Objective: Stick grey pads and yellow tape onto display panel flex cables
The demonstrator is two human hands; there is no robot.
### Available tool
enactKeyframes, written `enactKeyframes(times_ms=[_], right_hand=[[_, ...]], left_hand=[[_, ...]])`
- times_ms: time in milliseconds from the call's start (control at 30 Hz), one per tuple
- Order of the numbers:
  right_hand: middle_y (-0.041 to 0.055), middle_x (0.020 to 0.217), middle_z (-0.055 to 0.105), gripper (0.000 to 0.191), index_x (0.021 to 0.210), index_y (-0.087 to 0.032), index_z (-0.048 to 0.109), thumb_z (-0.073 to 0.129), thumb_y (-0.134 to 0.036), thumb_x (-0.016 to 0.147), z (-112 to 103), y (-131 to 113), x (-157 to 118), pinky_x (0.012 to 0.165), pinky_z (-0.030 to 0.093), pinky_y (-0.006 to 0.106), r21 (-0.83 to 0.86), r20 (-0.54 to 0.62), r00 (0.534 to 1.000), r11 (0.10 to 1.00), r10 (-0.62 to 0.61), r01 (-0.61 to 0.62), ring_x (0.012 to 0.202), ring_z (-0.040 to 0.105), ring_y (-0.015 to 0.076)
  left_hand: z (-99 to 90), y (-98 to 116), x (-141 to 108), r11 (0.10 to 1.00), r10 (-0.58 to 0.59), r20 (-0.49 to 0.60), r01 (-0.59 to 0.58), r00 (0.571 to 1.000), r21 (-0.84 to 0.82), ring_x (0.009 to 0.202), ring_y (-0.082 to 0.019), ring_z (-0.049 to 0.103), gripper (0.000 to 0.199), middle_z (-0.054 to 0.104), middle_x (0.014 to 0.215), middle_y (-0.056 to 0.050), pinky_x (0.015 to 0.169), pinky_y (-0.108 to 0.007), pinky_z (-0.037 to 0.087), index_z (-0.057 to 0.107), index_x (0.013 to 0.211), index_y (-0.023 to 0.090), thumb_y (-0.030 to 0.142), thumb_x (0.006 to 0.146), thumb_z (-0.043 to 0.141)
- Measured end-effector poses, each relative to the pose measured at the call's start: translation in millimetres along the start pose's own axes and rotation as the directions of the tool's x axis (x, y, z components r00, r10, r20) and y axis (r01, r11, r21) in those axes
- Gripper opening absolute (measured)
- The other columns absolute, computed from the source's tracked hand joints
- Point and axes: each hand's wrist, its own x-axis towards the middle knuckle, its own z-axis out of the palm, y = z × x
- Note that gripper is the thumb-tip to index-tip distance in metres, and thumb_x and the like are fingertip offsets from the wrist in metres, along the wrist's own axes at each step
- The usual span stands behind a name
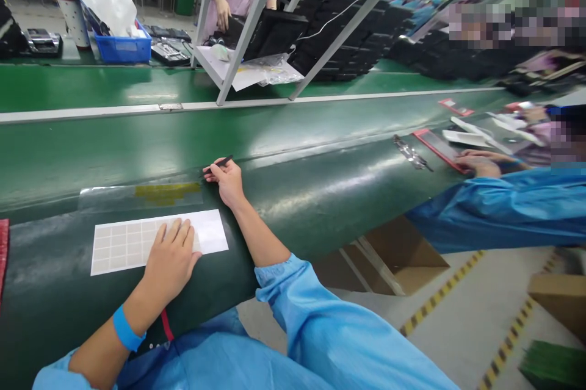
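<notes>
My left hand [171,256] lies flat with its fingers stretched over a white sheet of pale rectangular labels [121,243], covering part of its grid. The sheet's right end is plain white. Up and to the right, my right hand [227,181] has its fingers closed around a thin black tool [224,162], whose exact kind I cannot make out. A clear plastic strip with yellow pieces of tape [167,193] lies on the green mat just behind the sheet, left of my right hand.
A blue basket [123,48] holding white plastic stands across the bench, beside a metal-framed shelf [222,94]. At right, a co-worker's hands [478,163] touch a red-edged panel [434,147]. A cardboard box [389,256] sits below the bench edge.
</notes>
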Motion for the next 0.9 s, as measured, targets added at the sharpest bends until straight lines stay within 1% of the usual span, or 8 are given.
enactKeyframes(times_ms=[200, 367, 600, 667, 767, 900], right_hand=[[0.0049, 0.085, 0.073, 0.052, 0.098, -0.020, 0.049, 0.085, -0.049, 0.075, -2, -5, -1, 0.058, 0.056, 0.022, 0.031, 0.028, 1.000, 0.999, 0.007, -0.008, 0.064, 0.066, 0.0136], [0.0044, 0.084, 0.073, 0.048, 0.098, -0.020, 0.049, 0.084, -0.047, 0.079, -2, -8, -2, 0.059, 0.056, 0.021, 0.036, 0.041, 0.999, 0.999, 0.031, -0.033, 0.064, 0.066, 0.0132], [0.0056, 0.085, 0.073, 0.045, 0.097, -0.019, 0.052, 0.084, -0.045, 0.081, -3, -10, -3, 0.058, 0.056, 0.021, 0.032, 0.049, 0.998, 0.998, 0.046, -0.047, 0.063, 0.066, 0.0129], [0.0057, 0.086, 0.073, 0.044, 0.096, -0.019, 0.053, 0.084, -0.045, 0.082, -2, -12, -4, 0.058, 0.056, 0.020, 0.026, 0.048, 0.998, 0.998, 0.049, -0.051, 0.064, 0.066, 0.0126], [0.0053, 0.086, 0.073, 0.044, 0.096, -0.019, 0.053, 0.084, -0.047, 0.082, -1, -14, -5, 0.058, 0.056, 0.020, 0.021, 0.045, 0.998, 0.998, 0.050, -0.051, 0.064, 0.066, 0.0121], [0.0050, 0.085, 0.073, 0.044, 0.095, -0.019, 0.054, 0.083, -0.049, 0.083, 1, -17, -6, 0.058, 0.056, 0.020, 0.004, 0.035, 0.998, 0.999, 0.047, -0.047, 0.064, 0.066, 0.0120]], left_hand=[[-6.6, 0, 1, 1.000, 0.001, -0.029, 0.000, 1.000, 0.021, 0.137, -0.037, 0.057, 0.036, 0.062, 0.147, -0.017, 0.114, -0.059, 0.045, 0.066, 0.135, 0.013, 0.023, 0.103, 0.056], [-6.8, -2, 1, 1.000, 0.000, -0.045, 0.000, 0.999, 0.013, 0.135, -0.038, 0.057, 0.035, 0.064, 0.144, -0.018, 0.113, -0.061, 0.044, 0.067, 0.133, 0.010, 0.022, 0.102, 0.058], [-7.0, -3, 1, 1.000, 0.000, -0.061, 0.001, 0.998, 0.014, 0.134, -0.038, 0.058, 0.031, 0.064, 0.144, -0.016, 0.112, -0.063, 0.043, 0.066, 0.130, 0.012, 0.023, 0.103, 0.057], [-6.9, -3, 1, 1.000, 0.004, -0.091, -0.003, 0.996, 0.013, 0.132, -0.037, 0.059, 0.029, 0.065, 0.142, -0.016, 0.110, -0.064, 0.044, 0.066, 0.128, 0.012, 0.023, 0.104, 0.055], [-8.4, -4, 1, 1.000, 0.007, -0.173, -0.007, 0.985, 0.002, 0.129, -0.037, 0.062, 0.028, 0.068, 0.139, -0.016, 0.109, -0.063, 0.045, 0.066, 0.126, 0.012, 0.023, 0.106, 0.051], [-11.6, -5, 2, 0.999, -0.001, -0.249, -0.008, 0.968, -0.033, 0.125, -0.034, 0.066, 0.025, 0.072, 0.132, -0.014, 0.110, -0.062, 0.045, 0.066, 0.122, 0.014, 0.023, 0.107, 0.049]])
